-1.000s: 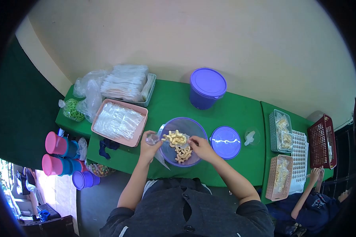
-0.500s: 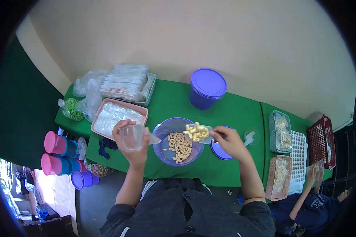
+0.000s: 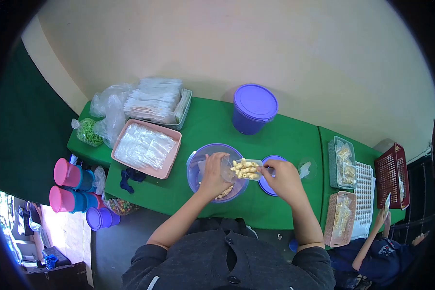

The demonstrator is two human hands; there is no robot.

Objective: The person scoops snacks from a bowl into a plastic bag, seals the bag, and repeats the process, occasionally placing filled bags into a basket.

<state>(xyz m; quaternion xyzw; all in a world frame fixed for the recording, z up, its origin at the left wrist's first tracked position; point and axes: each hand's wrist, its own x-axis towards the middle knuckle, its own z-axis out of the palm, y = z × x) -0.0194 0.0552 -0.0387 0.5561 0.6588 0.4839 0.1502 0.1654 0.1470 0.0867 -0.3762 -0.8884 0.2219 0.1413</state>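
Over the purple tub (image 3: 194, 182), my left hand (image 3: 214, 175) is wrapped round a clear plastic cup (image 3: 228, 169), its mouth toward the scoop. My right hand (image 3: 278, 177) pinches the handle of a clear scoop (image 3: 259, 167) heaped with cashews (image 3: 245, 169). The scoop's front meets or overlaps the cup's mouth; exact contact is hard to tell. More cashews (image 3: 225, 193) lie in the tub, partly hidden by my left hand. A purple lid (image 3: 270, 186) lies on the green table under my right hand.
A pink basket (image 3: 166, 170) of clear bags stands at the left, stacked bags (image 3: 154, 100) behind it. A lidded purple container (image 3: 254, 108) stands at the back. Baskets of packed bags (image 3: 340, 220) are at the right, where a co-worker's hands (image 3: 383, 220) hold a packet.
My left hand has moved right with the cup, from the tub's left side to the scoop. The loaded scoop has shifted slightly right and down. The co-worker's packet has turned upright.
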